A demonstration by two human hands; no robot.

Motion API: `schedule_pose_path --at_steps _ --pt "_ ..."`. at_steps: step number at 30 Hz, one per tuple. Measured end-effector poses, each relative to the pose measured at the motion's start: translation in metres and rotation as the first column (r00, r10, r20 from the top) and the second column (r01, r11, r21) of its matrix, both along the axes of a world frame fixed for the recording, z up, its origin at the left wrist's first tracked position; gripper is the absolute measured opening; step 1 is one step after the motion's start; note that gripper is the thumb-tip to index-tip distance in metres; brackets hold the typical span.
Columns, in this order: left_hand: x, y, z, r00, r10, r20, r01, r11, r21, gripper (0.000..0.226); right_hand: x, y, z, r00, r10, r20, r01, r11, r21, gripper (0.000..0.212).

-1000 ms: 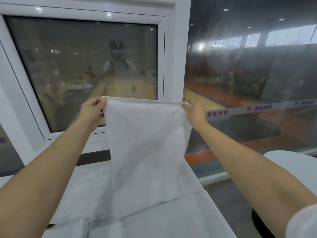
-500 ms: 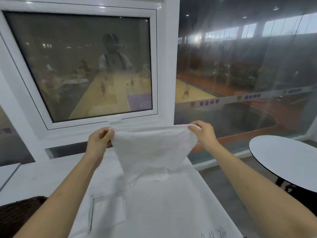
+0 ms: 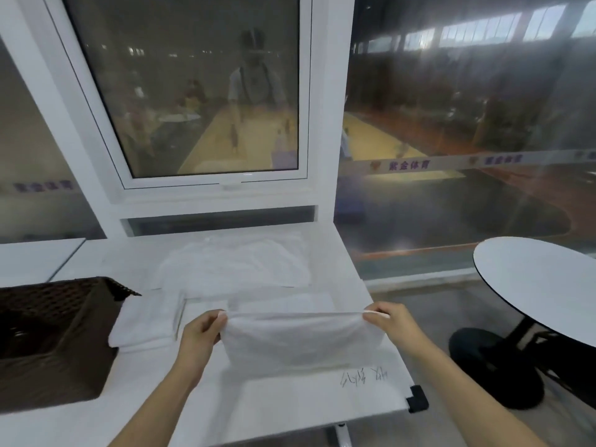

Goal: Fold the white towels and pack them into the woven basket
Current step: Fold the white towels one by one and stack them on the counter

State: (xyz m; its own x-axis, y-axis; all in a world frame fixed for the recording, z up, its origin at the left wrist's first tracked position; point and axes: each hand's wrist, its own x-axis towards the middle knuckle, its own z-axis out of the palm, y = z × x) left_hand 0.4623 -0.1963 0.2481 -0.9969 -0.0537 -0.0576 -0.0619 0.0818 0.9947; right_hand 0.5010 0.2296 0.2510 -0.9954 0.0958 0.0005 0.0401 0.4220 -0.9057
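I hold a white towel [image 3: 300, 343] by its two top corners, low over the white table [image 3: 290, 411]. My left hand [image 3: 201, 333] pinches the left corner and my right hand [image 3: 392, 321] pinches the right corner. The towel's lower part lies doubled on the table near me. A dark brown woven basket [image 3: 48, 337] stands at the table's left. Beside it rests a folded white towel [image 3: 145, 324]. More white towels [image 3: 235, 266] lie spread at the far side of the table, below the window.
A round white table [image 3: 541, 285] on a black pedestal base stands to the right. A white window frame [image 3: 309, 124] and glass wall rise right behind the table. A black clamp [image 3: 417, 398] sits at the table's near right corner, by handwritten marks.
Both hands have brought the towel down from chest height toward me, to just above the table. The towel went from hanging full length to lying doubled on the table.
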Motion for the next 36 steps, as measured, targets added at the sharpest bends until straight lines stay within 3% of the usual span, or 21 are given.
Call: schedule_pose_path --at_steps 6,12,21,36 --pt "0.058 0.017 -0.035 0.996 0.048 0.075 -0.048 0.999 -0.010 0.017 0.039 0.016 -0.030 0.997 -0.003 0.072 0.004 1.000 -0.017 0.012" --pt "0.059 0.020 -0.059 0.985 0.121 0.121 -0.121 0.993 -0.004 0.018 0.032 0.011 -0.045 0.996 -0.006 0.090 0.008 1.000 -0.022 0.009" --pt "-0.013 0.012 -0.101 0.961 0.216 0.173 -0.210 0.976 -0.049 0.024 -0.059 -0.009 -0.074 0.993 -0.091 0.076 0.089 0.996 0.031 0.009" --pt "-0.164 0.003 -0.184 0.892 0.268 0.365 -0.218 0.961 -0.172 0.018 -0.221 -0.028 -0.155 0.952 -0.198 0.233 0.174 0.977 0.120 0.009"
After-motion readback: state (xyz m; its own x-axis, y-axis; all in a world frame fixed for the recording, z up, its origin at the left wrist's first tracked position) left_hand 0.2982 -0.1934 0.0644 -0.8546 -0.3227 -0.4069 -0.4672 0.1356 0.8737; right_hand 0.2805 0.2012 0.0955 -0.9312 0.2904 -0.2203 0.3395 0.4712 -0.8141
